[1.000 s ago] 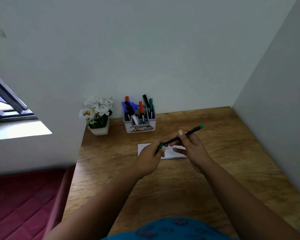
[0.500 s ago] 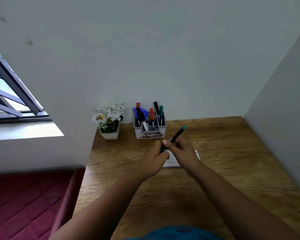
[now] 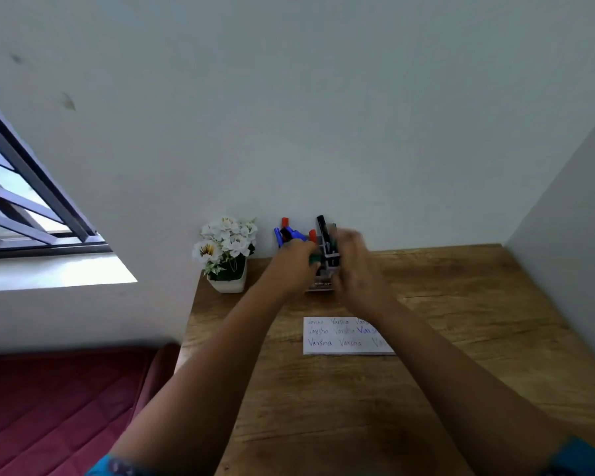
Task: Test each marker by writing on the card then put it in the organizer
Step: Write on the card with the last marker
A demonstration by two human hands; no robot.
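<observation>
At the back of the desk (image 3: 443, 400), close to the wall (image 3: 323, 115), both hands are up at the organizer (image 3: 327, 269). They are close together and blurry.

The left hand (image 3: 294, 266) is on the left side of the organizer. Its fingers are curled round something green (image 3: 315, 258), a marker or its cap, but I cannot tell which. The green bit sits right at the front of the organizer.

The right hand (image 3: 352, 266) is on the right side of the organizer and covers part of it. It is so blurry that I cannot tell if it is holding anything or just touching the box.

The organizer is a small grey box that stands on the desk against the wall. Markers stick up out of it. A black marker (image 3: 321, 228) stands tallest, near the middle. Two red markers (image 3: 284, 222) and some blue markers (image 3: 294, 232) poke up on the left side, behind the left hand. I cannot tell which part of the box each one stands in.

The card (image 3: 337, 338) lies flat on the desk, nearer to the person than the organizer and well apart from it. It has the same word written on it over and over in thin lines. One of the words is bright blue. The right arm crosses over the card's right end and hides it.

A white pot of white flowers (image 3: 225, 249) stands on the desk just left of the organizer. A window (image 3: 21, 201) with dark bars is far off to the left. Something red (image 3: 59, 407) and padded lies low beside the desk.
</observation>
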